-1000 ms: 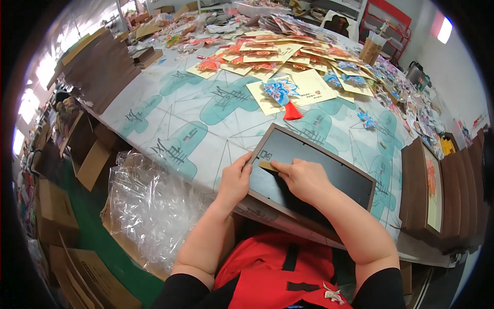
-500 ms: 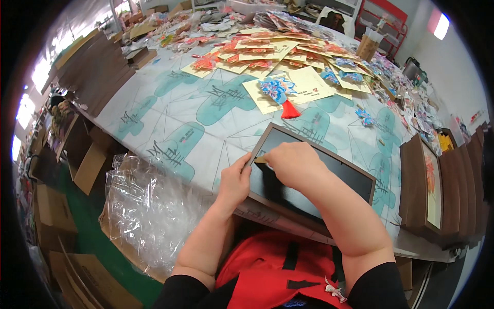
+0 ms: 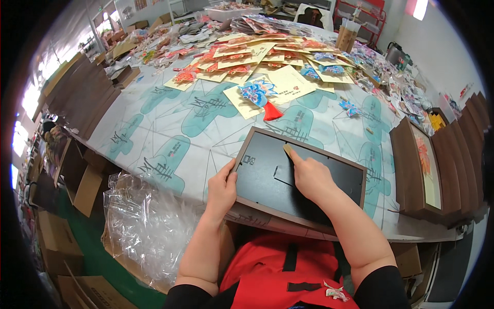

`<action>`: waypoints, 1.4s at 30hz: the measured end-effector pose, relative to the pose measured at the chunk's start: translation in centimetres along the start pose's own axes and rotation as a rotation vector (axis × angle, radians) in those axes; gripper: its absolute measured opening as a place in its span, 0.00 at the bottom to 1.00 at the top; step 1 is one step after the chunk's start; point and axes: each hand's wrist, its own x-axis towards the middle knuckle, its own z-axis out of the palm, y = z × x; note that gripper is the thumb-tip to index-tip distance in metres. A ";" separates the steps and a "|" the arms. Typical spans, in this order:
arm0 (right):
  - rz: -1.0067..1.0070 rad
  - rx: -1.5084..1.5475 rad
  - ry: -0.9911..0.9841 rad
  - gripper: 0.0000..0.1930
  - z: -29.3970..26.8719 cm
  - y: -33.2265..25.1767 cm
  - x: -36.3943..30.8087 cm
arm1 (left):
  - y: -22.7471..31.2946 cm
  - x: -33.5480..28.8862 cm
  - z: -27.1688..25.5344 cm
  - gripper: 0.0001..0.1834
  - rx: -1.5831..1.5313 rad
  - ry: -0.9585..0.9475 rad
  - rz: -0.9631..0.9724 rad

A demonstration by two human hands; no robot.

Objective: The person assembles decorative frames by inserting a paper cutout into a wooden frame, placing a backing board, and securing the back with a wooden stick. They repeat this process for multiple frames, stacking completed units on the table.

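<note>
A dark-brown picture frame [image 3: 301, 138] lies back side up at the table's near edge, partly over it. Its black backing board [image 3: 257, 180] is in the frame, with small tabs along the inner edges and a stand outline in the middle. My left hand [image 3: 222, 189] grips the frame's left side, thumb on top. My right hand [image 3: 313, 177] is over the backing, index finger stretched toward the far edge. At that fingertip is a small tan piece [image 3: 287, 148]; whether it is held or worn on the finger is unclear.
Cream cards [image 3: 288, 85] with red and blue ornaments are heaped beyond the frame. One blue ornament [image 3: 350, 107] lies apart. Brown frames stand stacked right [image 3: 411, 170] and left [image 3: 85, 98]. Clear plastic wrapping [image 3: 149, 232] fills a box beside the table. A lidded cup [image 3: 347, 36] stands far back.
My right hand has moved from the frame's left edge to its far edge, uncovering the left part of the backing. The view has shifted slightly; my left hand still grips the left side.
</note>
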 end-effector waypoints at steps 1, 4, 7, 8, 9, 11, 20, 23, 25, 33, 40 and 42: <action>-0.006 0.000 0.008 0.30 0.0 -0.1 0.1 | -0.2 0.0 0.0 0.19 -0.007 0.004 0.012; -0.001 -0.023 0.049 0.30 0.8 -0.3 0.3 | -0.1 0.1 -0.3 0.19 0.003 -0.018 0.013; 0.056 -0.026 0.086 0.28 1.8 -0.9 0.2 | -0.1 0.3 -0.4 0.19 -0.012 -0.043 0.014; 0.089 0.018 0.067 0.26 1.5 -1.2 0.2 | -0.2 0.3 -0.4 0.19 -0.024 -0.050 0.017; 0.122 0.063 0.052 0.25 1.2 -1.2 0.3 | -0.1 0.3 -0.5 0.19 -0.028 -0.055 0.001; 0.083 0.261 0.088 0.22 1.7 0.0 1.3 | -0.1 0.3 -0.6 0.19 -0.036 -0.065 -0.029; 0.062 0.251 0.180 0.19 0.0 3.8 -4.9 | -0.8 0.4 -0.3 0.19 -0.059 -0.047 -0.015; 0.119 0.066 0.272 0.21 0.9 6.5 -7.6 | -0.7 0.2 -0.1 0.19 -0.034 -0.044 0.009; 0.121 0.049 0.276 0.21 0.7 6.7 -7.8 | -0.5 0.2 -0.4 0.20 -0.018 -0.057 -0.023; 0.138 0.019 0.294 0.18 0.8 7.2 -6.7 | -0.6 0.5 -0.6 0.19 -0.027 -0.078 -0.013; 0.225 0.512 0.225 0.17 -0.5 8.1 -5.3 | 0.0 0.4 -0.4 0.19 0.034 -0.059 0.042; 0.201 0.553 0.251 0.17 -0.2 8.7 -5.4 | 0.1 0.2 -0.1 0.19 0.039 -0.059 0.009</action>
